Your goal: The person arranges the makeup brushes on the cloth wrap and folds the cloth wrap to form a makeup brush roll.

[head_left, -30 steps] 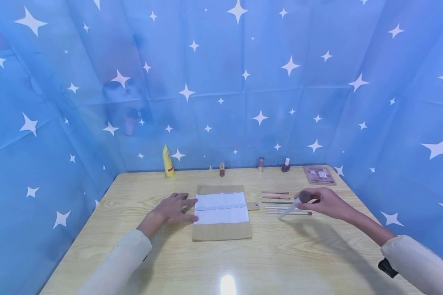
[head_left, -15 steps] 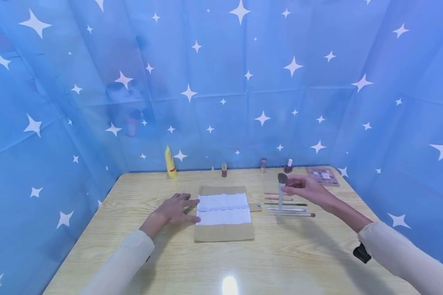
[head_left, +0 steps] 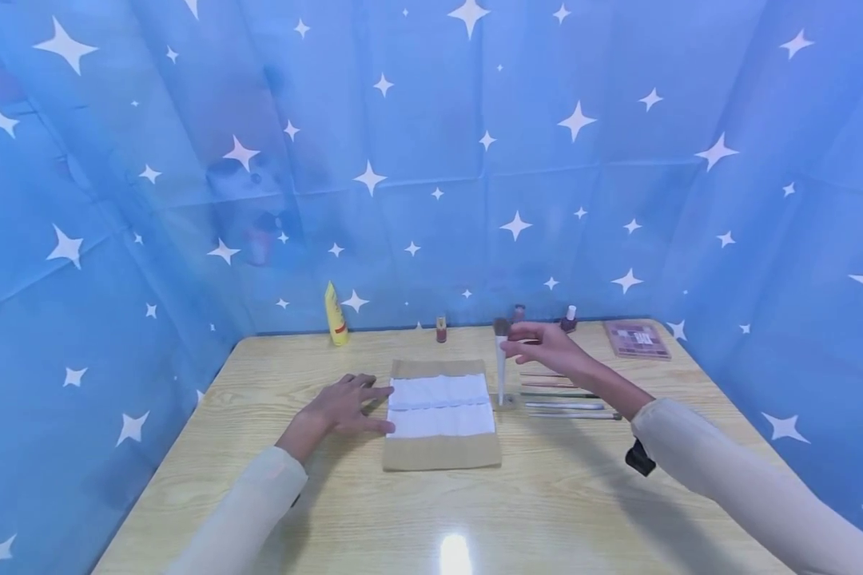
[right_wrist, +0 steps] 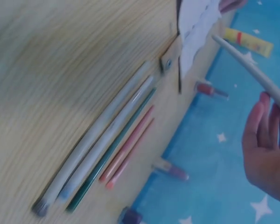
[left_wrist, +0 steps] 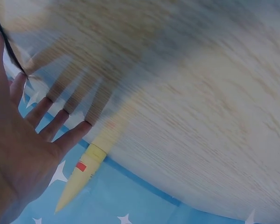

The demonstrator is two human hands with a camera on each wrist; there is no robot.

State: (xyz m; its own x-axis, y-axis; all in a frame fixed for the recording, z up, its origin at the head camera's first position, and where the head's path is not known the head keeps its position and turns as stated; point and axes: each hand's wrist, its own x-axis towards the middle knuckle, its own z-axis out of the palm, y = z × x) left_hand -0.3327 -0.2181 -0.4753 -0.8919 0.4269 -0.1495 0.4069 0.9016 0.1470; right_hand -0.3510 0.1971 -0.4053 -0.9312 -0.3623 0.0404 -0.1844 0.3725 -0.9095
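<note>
My right hand [head_left: 546, 349] pinches a white-handled makeup brush [head_left: 501, 359], bristles up and handle tip down, above the strap at the right side of a brush roll. That brush roll [head_left: 442, 453] lies unfolded, tan outside with white pockets [head_left: 442, 419] inside. At its left edge rests my left hand [head_left: 345, 407], fingers spread and fingertips touching the fabric. In the left wrist view the left hand [left_wrist: 32, 149] has its fingers extended. Seen from the right wrist, the held brush [right_wrist: 252, 70] points away from the hand, its bristle end out of view.
Several more makeup brushes [head_left: 564, 406] lie in a row right of the roll, partly under the right forearm. Along the back edge stand a yellow tube [head_left: 336, 318], small bottles such as a dark nail polish [head_left: 569, 321], and an eyeshadow palette [head_left: 636, 339].
My right hand has carried the brush left from over the row of brushes toward the roll, turning it from slanted to upright. The left hand has stayed at the roll's edge.
</note>
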